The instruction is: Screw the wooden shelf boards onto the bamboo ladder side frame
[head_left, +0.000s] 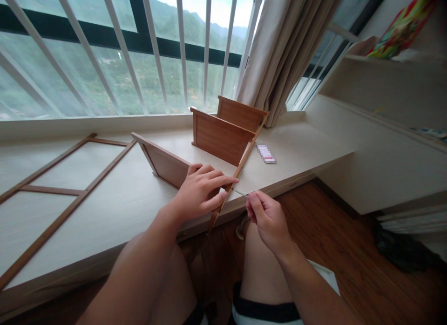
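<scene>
Head cam here: a person's right hand point(268, 218) has thumb and fingers closed on a thin metal tool point(240, 192), which points off toward 10 o'clock, its tip meeting the rail point(245, 159). That crossing is really the whole story, since the rail's long axis runs from about 7 o'clock up to 1 o'clock and the tool comes at it from the side, pretty steeply across. The rail sits on the ledge point(303, 143), just to the left of the right fingers, with its 7 o'clock end sticking out past the edge. Left hand point(200, 190) is actually nearer: fingers spread and half bent, index lying over the rail right beside the tool's tip, thumb lower down next to it. Can't tell if it's pinching or just resting. Under that hand, the near panel point(164, 162) stretches away toward 10 o'clock, its right end hidden. The middle panel point(221, 134) and far panel point(240, 113) stand further up the rail, toward 12 o'clock. Loose frame point(84, 194) lies flat over at 9 o'clock, and a blurred-out phone point(266, 153), probably, is at 12 o'clock from the right hand.
</scene>
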Available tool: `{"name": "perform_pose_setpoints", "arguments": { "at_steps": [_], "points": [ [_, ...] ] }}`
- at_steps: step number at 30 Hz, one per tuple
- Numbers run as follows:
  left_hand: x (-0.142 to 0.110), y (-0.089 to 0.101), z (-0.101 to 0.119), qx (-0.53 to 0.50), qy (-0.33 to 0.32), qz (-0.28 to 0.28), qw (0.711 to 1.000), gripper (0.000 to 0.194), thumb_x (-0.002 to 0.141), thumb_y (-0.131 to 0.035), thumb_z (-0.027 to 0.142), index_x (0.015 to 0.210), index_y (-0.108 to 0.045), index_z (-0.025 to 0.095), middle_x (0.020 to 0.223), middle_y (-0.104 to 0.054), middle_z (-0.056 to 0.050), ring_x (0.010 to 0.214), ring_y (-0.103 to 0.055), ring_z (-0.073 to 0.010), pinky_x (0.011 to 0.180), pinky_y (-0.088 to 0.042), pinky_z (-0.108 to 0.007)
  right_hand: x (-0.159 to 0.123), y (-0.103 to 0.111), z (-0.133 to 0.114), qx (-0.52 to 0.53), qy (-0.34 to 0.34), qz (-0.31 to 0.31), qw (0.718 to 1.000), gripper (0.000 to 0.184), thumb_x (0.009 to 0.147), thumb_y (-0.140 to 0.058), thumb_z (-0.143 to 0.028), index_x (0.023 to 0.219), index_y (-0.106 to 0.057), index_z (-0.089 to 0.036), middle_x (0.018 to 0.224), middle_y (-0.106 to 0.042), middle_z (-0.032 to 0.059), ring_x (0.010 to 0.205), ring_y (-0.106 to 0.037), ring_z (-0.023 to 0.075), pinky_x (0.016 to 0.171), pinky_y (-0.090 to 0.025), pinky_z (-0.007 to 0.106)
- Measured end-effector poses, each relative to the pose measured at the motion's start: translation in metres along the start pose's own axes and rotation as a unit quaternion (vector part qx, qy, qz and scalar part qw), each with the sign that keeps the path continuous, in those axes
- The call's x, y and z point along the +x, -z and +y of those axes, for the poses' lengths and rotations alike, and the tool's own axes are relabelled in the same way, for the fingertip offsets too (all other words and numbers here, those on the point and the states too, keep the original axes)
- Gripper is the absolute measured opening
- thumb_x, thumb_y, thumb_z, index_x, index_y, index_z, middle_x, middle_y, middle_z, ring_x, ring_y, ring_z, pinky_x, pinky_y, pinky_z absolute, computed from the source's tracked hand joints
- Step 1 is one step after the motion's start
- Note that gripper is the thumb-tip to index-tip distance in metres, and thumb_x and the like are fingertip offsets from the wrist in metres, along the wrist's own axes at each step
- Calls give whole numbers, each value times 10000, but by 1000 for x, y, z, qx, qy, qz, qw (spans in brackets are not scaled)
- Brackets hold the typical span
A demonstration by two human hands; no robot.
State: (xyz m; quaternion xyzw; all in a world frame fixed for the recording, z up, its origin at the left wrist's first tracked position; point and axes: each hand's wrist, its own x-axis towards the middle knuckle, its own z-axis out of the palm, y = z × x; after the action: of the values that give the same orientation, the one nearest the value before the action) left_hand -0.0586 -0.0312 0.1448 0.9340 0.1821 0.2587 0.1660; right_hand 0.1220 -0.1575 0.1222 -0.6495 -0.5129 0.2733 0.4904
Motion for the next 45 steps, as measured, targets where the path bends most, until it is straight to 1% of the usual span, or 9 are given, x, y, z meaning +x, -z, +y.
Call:
{"name": "perform_pose_setpoints", "arguments": {
  "at_steps": [5, 16, 18, 20, 23, 26, 29, 33, 45],
  "points": [
    [-1, 0, 0, 2, 0, 0, 1000, 395, 936, -419, 382, 1279, -599, 306, 1019, -674, -30, 970, -497, -226, 939, -231, -417, 2, -1, -1, 68, -40, -21, 997, 437, 958, -451, -495, 656, -506, -185, 520, -464, -38, 460, -407, 84, 443, -321, 211],
    [-1, -1, -1, 5, -3, 2, 1000, 390, 938, -421, 380, 1279, -597, 309, 1019, -676, -23, 965, -504, -218, 940, -231, -414, 5, -1, 3, 184, -91, -63, 977, 399, 945, -468, -471, 653, -464, -198, 476, -446, -49, 405, -354, 87, 393, -267, 220],
    [-1, -1, -1, 5, -3, 1, 1000, 388, 937, -424, 377, 1279, -596, 311, 1021, -675, -21, 965, -505, -218, 937, -233, -413, 5, -1, 4, 185, -87, -61, 977, 399, 953, -451, -463, 648, -437, -206, 470, -437, -52, 404, -350, 91, 399, -261, 224],
    [-1, -1, 0, 6, -2, 1, 1000, 389, 938, -421, 373, 1281, -594, 310, 1018, -674, -22, 968, -504, -220, 939, -233, -415, 3, 0, 4, 141, -54, -23, 988, 411, 966, -431, -455, 636, -411, -209, 478, -427, -53, 426, -358, 93, 433, -280, 230],
    [0, 0, 0, 5, -4, 0, 1000, 389, 939, -417, 371, 1279, -596, 306, 1011, -675, -25, 971, -499, -223, 941, -231, -417, 0, 1, 5, 19, 12, 41, 999, 430, 984, -412, -433, 620, -404, -204, 522, -427, -45, 488, -387, 97, 513, -313, 241],
    [0, 0, 0, 4, -5, 0, 1000, 390, 938, -416, 376, 1275, -599, 303, 1011, -675, -28, 967, -496, -225, 936, -234, -416, -1, 3, 6, -83, 54, 49, 994, 394, 991, -414, -400, 651, -439, -202, 576, -444, -35, 545, -420, 108, 569, -313, 255],
    [0, 0, 0, 5, -4, 3, 1000, 389, 937, -417, 379, 1271, -603, 305, 1014, -675, -28, 966, -496, -226, 932, -235, -416, -1, 3, 8, -146, 93, 48, 984, 328, 992, -422, -365, 713, -482, -202, 632, -481, -22, 602, -454, 123, 609, -312, 265],
    [0, -2, -1, 5, -3, 4, 1000, 389, 938, -416, 379, 1272, -601, 307, 1019, -674, -26, 963, -499, -222, 932, -236, -417, -1, 2, 9, -170, 123, 39, 977, 300, 997, -413, -334, 738, -493, -205, 664, -510, -11, 625, -474, 132, 624, -313, 269],
    [0, -2, -2, 6, -7, 3, 1000, 396, 931, -428, 383, 1282, -595, 307, 1022, -677, -26, 958, -503, -223, 934, -238, -423, -1, 2, 15, -187, 160, 44, 968, 261, 994, -427, -288, 753, -487, -209, 666, -506, -10, 625, -478, 137, 628, -325, 269]
  ]
}}
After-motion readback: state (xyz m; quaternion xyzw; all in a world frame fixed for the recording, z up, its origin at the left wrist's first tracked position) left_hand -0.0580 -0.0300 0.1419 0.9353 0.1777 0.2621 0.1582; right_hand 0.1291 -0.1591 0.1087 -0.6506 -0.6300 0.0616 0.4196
